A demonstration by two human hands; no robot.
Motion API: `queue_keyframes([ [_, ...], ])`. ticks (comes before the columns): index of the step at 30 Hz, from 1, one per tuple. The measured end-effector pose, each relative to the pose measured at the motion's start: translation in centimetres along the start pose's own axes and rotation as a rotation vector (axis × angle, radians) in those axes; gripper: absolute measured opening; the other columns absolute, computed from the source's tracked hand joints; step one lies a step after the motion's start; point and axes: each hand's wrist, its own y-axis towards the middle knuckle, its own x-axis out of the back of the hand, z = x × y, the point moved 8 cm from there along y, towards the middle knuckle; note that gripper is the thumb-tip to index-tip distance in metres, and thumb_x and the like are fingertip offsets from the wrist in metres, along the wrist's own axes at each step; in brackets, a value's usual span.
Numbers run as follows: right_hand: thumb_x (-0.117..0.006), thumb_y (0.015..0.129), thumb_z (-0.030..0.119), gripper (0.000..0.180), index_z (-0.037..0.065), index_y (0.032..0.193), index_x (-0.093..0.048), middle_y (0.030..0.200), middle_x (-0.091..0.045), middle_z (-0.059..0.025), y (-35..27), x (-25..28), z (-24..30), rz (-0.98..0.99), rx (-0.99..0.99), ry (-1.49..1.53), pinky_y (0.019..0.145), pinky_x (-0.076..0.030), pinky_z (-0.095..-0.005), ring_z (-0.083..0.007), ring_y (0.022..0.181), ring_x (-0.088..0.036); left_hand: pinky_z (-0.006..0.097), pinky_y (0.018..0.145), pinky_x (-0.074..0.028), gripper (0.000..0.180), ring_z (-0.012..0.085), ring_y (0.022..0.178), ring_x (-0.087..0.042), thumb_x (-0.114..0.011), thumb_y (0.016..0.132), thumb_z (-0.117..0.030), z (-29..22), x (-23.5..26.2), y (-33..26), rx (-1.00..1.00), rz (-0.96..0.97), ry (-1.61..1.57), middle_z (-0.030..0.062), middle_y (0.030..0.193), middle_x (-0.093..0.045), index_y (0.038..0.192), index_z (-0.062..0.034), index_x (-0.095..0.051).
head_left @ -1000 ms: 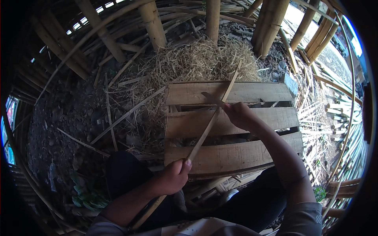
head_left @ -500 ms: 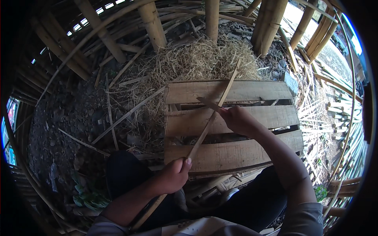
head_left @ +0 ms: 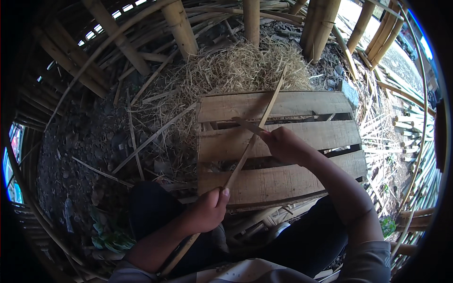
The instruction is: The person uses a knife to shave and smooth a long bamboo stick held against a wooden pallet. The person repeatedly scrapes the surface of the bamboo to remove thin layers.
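Observation:
A long thin bamboo strip (head_left: pixel 265 113) runs diagonally from my lap up over a wooden pallet (head_left: pixel 302 106). My left hand (head_left: pixel 208 209) is closed around the strip's lower part, thumb on top. My right hand (head_left: pixel 282 143) grips a knife handle higher up; its blade (head_left: pixel 246 124) lies across the strip, pointing left. The strip's far end reaches the straw pile (head_left: pixel 236 66) beyond the pallet.
Thick bamboo poles (head_left: pixel 181 26) stand at the back. Loose bamboo slats (head_left: pixel 153 137) and dry leaves lie on the dirt to the left. Stacked split bamboo (head_left: pixel 415 141) fills the right side. My dark-trousered knees (head_left: pixel 155 207) sit below the pallet.
My right hand with the knife has slid a little down the strip toward me. The left hand holds its place.

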Motion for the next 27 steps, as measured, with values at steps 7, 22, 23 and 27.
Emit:
queue_keyframes([
  [7, -0.049, 0.105, 0.036, 0.052, -0.008, 0.084, -0.067, 0.068, -0.062, -0.0300, -0.2, -1.4, 1.1, 0.061, 0.059, 0.021, 0.070, -0.051, -0.0480, -0.0442, 0.070, -0.066, 0.045, 0.069, -0.048, 0.038, 0.0364, 0.069, -0.063, -0.038, 0.109, -0.028, 0.8, 0.1, 0.6, -0.025, -0.026, 0.019, 0.0216, 0.074, -0.061, 0.097, 0.0038, -0.056],
  [22, -0.041, 0.108, 0.034, 0.050, -0.006, 0.090, -0.064, 0.074, -0.065, -0.0241, -3.4, -4.5, 2.6, 0.079, 0.353, -0.014, 0.074, -0.051, -0.0472, -0.0390, 0.078, -0.067, 0.046, 0.069, -0.049, 0.039, 0.0388, 0.072, -0.065, -0.037, 0.108, -0.028, -0.8, 0.3, 1.2, -0.010, -0.022, 0.063, 0.0229, 0.074, -0.062, 0.097, 0.0035, -0.057],
  [23, -0.042, 0.108, 0.031, 0.048, -0.006, 0.087, -0.063, 0.070, -0.063, -0.0242, -3.4, -4.8, 2.3, 0.019, 0.441, 0.018, 0.069, -0.050, -0.0471, -0.0404, 0.073, -0.067, 0.046, 0.069, -0.049, 0.039, 0.0390, 0.071, -0.065, -0.037, 0.109, -0.028, -1.1, 0.1, 1.4, -0.024, -0.027, 0.069, 0.0226, 0.073, -0.062, 0.097, 0.0035, -0.057],
  [27, -0.045, 0.106, 0.027, 0.048, -0.007, 0.078, -0.063, 0.063, -0.060, -0.0282, -2.2, -3.2, 3.1, -0.024, 0.414, 0.040, 0.059, -0.049, -0.0493, -0.0480, 0.065, -0.064, 0.046, 0.067, -0.049, 0.039, 0.0391, 0.068, -0.065, -0.038, 0.108, -0.028, -0.3, 0.4, 1.2, -0.011, -0.035, 0.076, 0.0216, 0.071, -0.061, 0.095, 0.0035, -0.056],
])
